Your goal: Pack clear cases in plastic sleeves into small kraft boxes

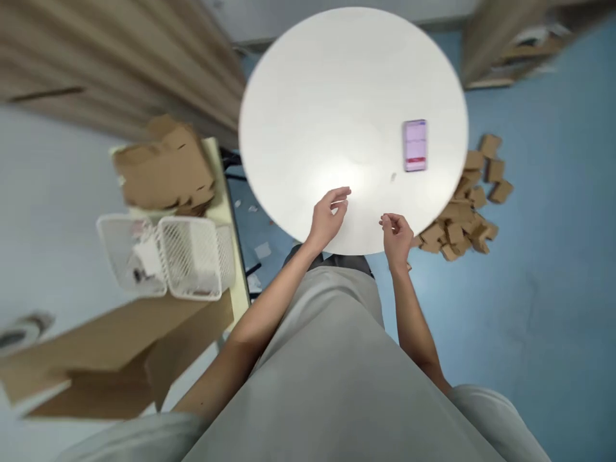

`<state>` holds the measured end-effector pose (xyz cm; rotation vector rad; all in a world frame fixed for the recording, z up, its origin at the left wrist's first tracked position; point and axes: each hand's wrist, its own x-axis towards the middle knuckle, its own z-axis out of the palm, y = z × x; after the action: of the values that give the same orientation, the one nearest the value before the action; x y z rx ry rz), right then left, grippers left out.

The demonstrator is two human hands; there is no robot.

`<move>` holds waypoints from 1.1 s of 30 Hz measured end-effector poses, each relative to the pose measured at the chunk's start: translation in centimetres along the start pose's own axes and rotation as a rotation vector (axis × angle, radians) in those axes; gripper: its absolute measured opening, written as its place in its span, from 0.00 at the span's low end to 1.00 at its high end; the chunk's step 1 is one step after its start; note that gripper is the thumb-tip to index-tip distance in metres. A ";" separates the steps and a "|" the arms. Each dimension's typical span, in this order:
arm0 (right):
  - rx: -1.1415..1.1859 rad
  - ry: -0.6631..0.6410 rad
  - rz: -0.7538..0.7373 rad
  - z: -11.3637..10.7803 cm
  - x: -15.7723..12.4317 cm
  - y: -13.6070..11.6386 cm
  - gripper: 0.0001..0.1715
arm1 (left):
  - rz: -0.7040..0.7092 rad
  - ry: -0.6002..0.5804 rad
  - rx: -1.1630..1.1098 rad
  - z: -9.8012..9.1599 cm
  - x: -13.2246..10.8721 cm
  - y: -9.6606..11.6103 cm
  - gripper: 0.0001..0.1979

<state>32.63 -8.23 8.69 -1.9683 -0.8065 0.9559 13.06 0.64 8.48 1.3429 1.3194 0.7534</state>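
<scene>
Over the near edge of a round white table (298, 96), my left hand (328, 218) is open and holds nothing. Its fingers point right, with the thumb apart from them. My right hand (397, 239) is further right at the same edge, its fingers curled in toward the thumb in a pinch. Whatever may be between those fingertips is too small to make out. A phone (415, 146) with a lit pinkish screen lies beyond the right hand. Between them a tiny pale scrap (393, 177) rests on the tabletop.
At left, a side table (239, 282) bears stacked flat cardboard (163, 167) and white plastic baskets (190, 256). An open cardboard box (110, 359) is nearer me. Several small brown boxes (457, 221) are heaped on the blue floor (543, 269) at right.
</scene>
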 end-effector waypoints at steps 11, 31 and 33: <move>-0.286 -0.998 -0.601 24.5 -8.5 -11.4 0.25 | -0.348 0.761 -0.244 -15.7 -19.7 -9.3 0.15; -0.650 -1.424 -0.342 50.0 -21.6 -5.5 0.18 | -0.489 0.932 -0.737 -21.0 -30.1 -17.7 0.19; -0.673 -1.304 -0.525 47.6 -21.3 -7.6 0.17 | -0.506 0.975 -0.841 -22.1 -28.9 -17.2 0.26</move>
<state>-19.49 -3.64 2.96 -1.2183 -2.4577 1.7383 -18.11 -24.41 4.21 -0.1055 1.6614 1.4496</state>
